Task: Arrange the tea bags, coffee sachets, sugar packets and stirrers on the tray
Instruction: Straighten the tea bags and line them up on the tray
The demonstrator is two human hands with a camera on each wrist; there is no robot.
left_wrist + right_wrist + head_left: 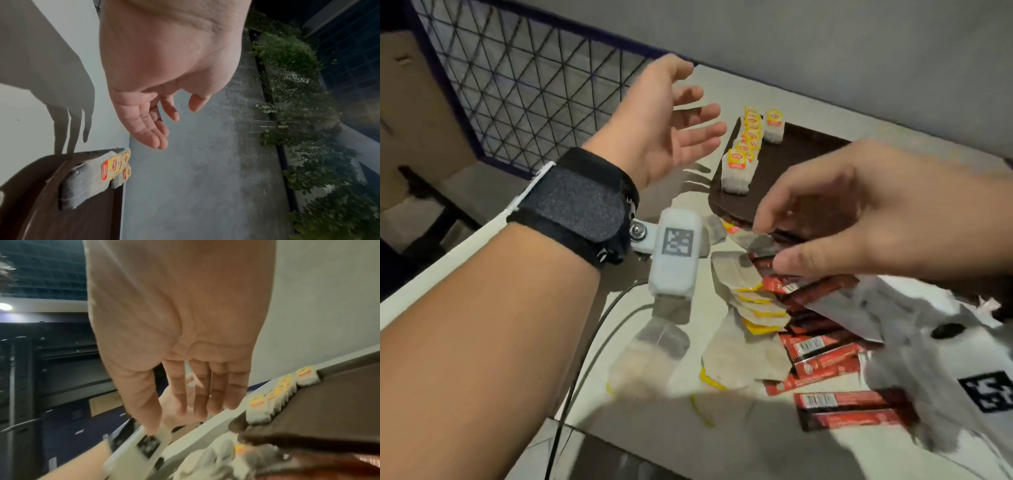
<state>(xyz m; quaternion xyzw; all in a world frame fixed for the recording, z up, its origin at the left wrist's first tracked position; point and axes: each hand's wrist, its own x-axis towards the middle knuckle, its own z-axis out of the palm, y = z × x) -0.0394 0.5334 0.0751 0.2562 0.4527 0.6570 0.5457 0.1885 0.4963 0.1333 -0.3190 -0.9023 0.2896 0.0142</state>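
Presently the left hand [664, 126] hovers with fingers spread and holding nothing beside the tray [791, 178], where tea bags [743, 150] stand in a row; the right hand [859, 212], fingers loosely curled (grip unclear), reaches toward loose tea bags [743, 291] and coffee sachets [825, 349] on the desk [709, 82], likely to fetch another.

Tea bags [743, 150] stand upright in a row along brown tray [801, 171] left edge; more bags [750, 301] and red sachets [825, 349] loose beside it
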